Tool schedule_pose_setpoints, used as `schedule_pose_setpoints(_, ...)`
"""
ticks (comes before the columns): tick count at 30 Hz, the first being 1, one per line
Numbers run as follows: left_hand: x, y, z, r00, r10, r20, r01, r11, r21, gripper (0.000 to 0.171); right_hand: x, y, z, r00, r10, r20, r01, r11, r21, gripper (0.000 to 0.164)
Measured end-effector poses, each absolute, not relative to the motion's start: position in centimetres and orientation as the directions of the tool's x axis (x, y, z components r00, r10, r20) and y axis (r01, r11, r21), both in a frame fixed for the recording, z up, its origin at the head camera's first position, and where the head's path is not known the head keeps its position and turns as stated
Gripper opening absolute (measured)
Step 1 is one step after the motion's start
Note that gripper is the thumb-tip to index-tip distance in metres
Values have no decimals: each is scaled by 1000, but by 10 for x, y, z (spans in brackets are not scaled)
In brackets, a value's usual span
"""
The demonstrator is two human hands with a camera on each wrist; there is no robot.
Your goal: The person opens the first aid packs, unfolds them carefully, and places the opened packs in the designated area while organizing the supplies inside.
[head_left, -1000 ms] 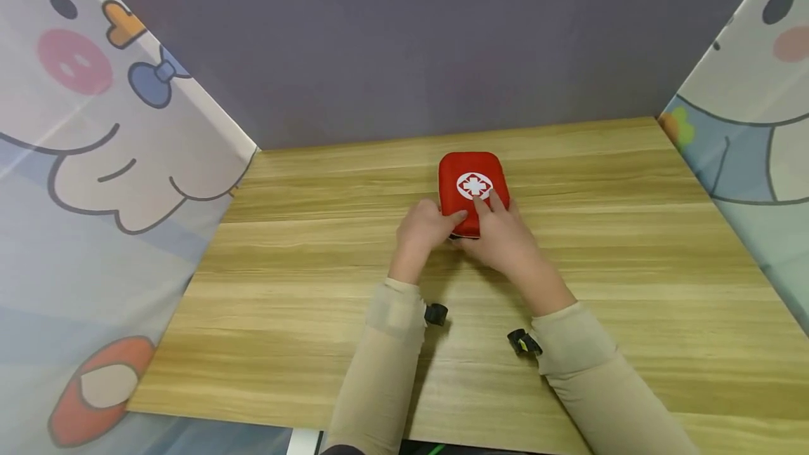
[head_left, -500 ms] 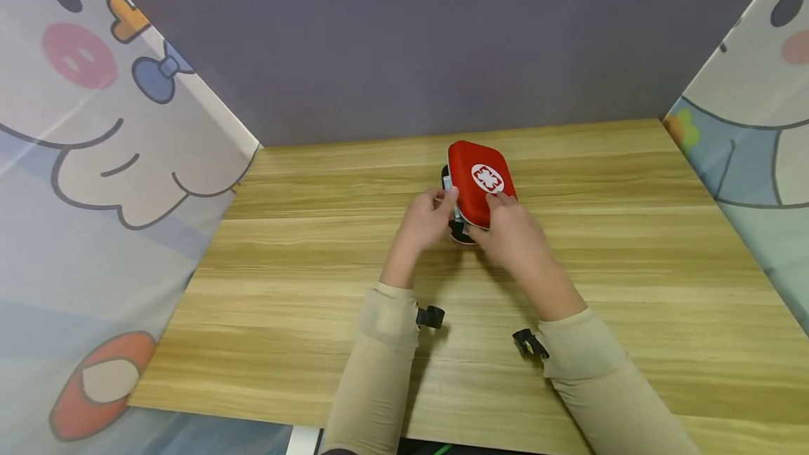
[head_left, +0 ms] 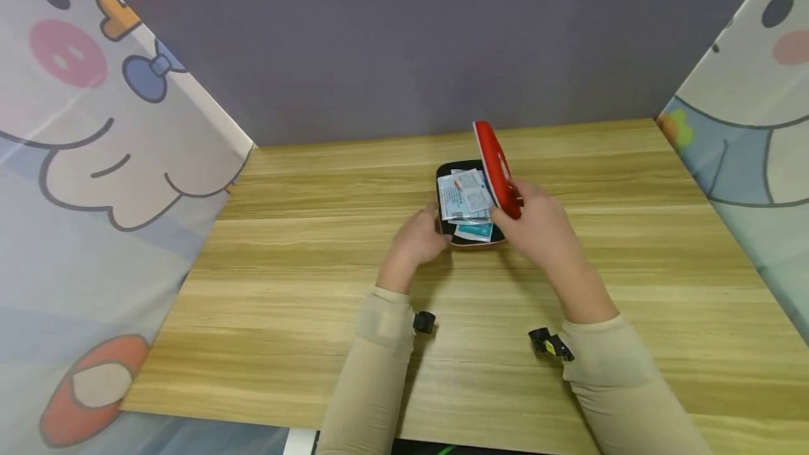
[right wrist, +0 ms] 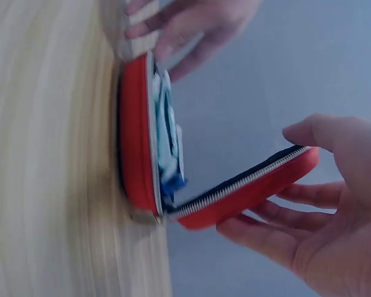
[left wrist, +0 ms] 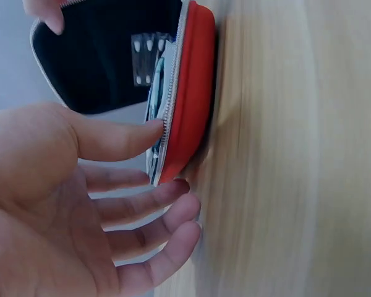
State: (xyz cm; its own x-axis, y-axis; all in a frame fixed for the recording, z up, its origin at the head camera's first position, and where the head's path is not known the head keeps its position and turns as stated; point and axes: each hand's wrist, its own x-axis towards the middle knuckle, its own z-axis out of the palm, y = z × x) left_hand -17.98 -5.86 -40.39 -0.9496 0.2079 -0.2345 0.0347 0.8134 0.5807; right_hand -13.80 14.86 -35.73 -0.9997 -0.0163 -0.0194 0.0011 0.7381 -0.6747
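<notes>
Likely light and semi-stiff, the first-aid case (left wrist: 195, 93) seems best held by its edges, where the left hand (head_left: 417, 236) grips the base (right wrist: 135, 136) and the right hand (head_left: 543, 227) pinches the lid (head_left: 495, 168).

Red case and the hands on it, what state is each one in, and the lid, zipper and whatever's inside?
Red case: open, bottom half on the table
Lid: raised, steeply tilted
Zipper: undone, teeth showing
Packets: overlapping in the bottom half
Left hand: thumb on the bottom half's rim
Right hand: gripping the lid
</notes>
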Motion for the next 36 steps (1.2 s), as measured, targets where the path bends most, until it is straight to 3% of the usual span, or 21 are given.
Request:
schedule_pose_setpoints(9, -184, -75, -405, -926, 275, -257, 51, 769, 637, 79, -138, 181, -360, -996, 12, -85, 76, 596, -799, 80)
schedule_pose_setpoints(19, -190, -100, -403, -900, 304, -312, 50, 783, 619, 87, -139, 215, -368, -998, -35, -56, 12, 741, -671, 69)
schedule_pose_setpoints(28, -194, -115, -401, -883, 355, -308, 79, 758, 647, 90, -141, 224, -375, -981, -82, -177, 41, 798, -601, 91)
schedule_pose_setpoints(36, -198, -125, -406, -880, 380, -284, 106, 741, 663, 96, -143, 227, -381, -969, -85, -231, 62, 824, -564, 87)
